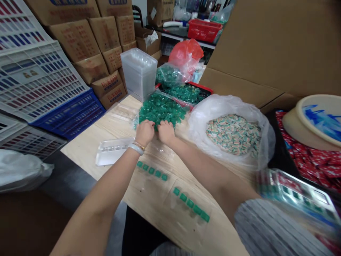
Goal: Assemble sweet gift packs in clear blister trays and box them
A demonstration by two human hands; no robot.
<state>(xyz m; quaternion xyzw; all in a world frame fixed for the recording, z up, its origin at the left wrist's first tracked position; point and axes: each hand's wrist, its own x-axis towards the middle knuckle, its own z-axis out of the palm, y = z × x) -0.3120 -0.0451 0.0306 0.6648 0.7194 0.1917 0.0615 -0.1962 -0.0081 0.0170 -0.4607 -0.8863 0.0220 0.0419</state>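
Both hands are at the near edge of a heap of small green translucent plastic pieces (162, 106). My left hand (145, 133), with bracelets at the wrist, has its fingers curled in against the pieces. Close beside it, my right hand (166, 132) is bent the same way, and what lies under the fingertips of either hand is hidden. Nearer to me, a row of several green square pieces (151, 170) lies on the wooden table (117, 122). A second row of green pieces (190, 203) sits to its right on clear plastic. A white tray with round hollows (109, 156) is left of my left forearm.
Right of the heap stands a clear bag of small printed packets (234, 135). Behind it are a red-rimmed tray of green pieces (186, 93) and stacked clear containers (140, 73). Cartons (77, 39) and crates (39, 78) stand left; a beige tub (303, 121) is at right.
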